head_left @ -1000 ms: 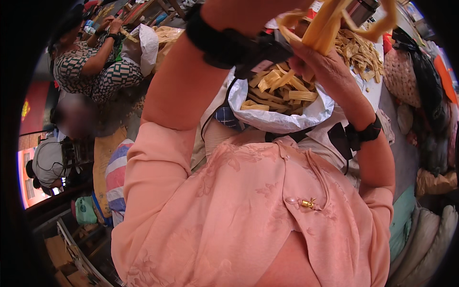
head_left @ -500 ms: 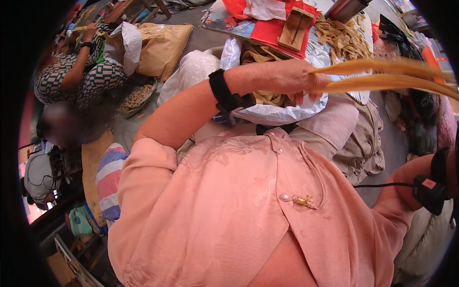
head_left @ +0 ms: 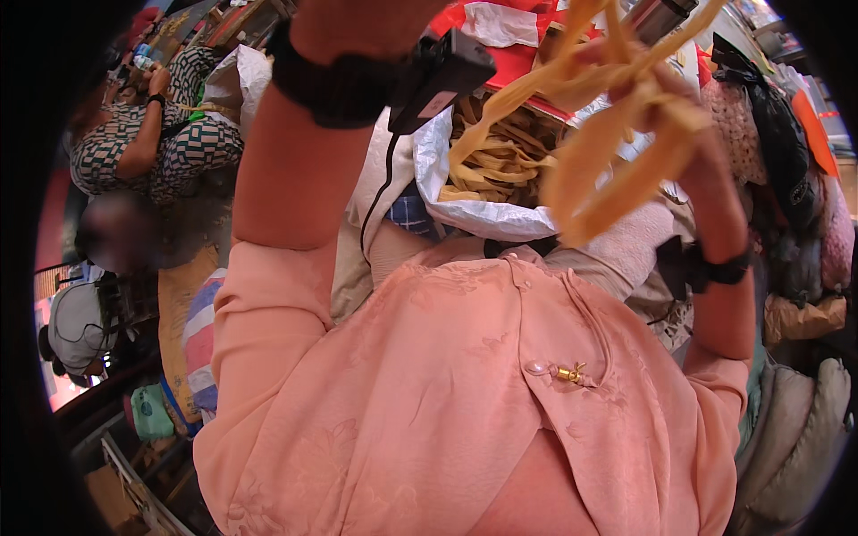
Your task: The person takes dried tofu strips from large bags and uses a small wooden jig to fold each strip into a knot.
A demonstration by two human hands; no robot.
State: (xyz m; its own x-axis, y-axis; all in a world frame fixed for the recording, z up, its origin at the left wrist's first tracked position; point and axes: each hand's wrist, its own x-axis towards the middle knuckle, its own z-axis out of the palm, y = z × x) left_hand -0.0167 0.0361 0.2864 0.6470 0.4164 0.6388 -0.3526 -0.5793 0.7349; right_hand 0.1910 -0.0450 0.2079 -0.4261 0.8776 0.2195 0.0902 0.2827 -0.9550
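Observation:
My right hand (head_left: 693,134) is raised at the upper right, closed on a bundle of long tan strips (head_left: 617,170) that loop and blur in front of it. More of these strips fill a white bag (head_left: 500,214) on my lap. My left forearm is lifted high. It wears a black wristband with a small black device (head_left: 438,67) and a cable. Only the heel of my left hand (head_left: 366,18) shows at the top edge, and its fingers are out of view. A pink garment covers my chest and arms.
Another person in a black-and-white checked top (head_left: 152,152) sits at the upper left beside a white sack (head_left: 228,76). Red cloth (head_left: 509,49) lies beyond the bag. Dark and patterned bags (head_left: 786,179) pile up on the right, and a striped cloth (head_left: 201,339) lies at the left.
My left arm swung up from across my lap until its hand left the top edge. My right hand came up from the low right and now holds the strips high.

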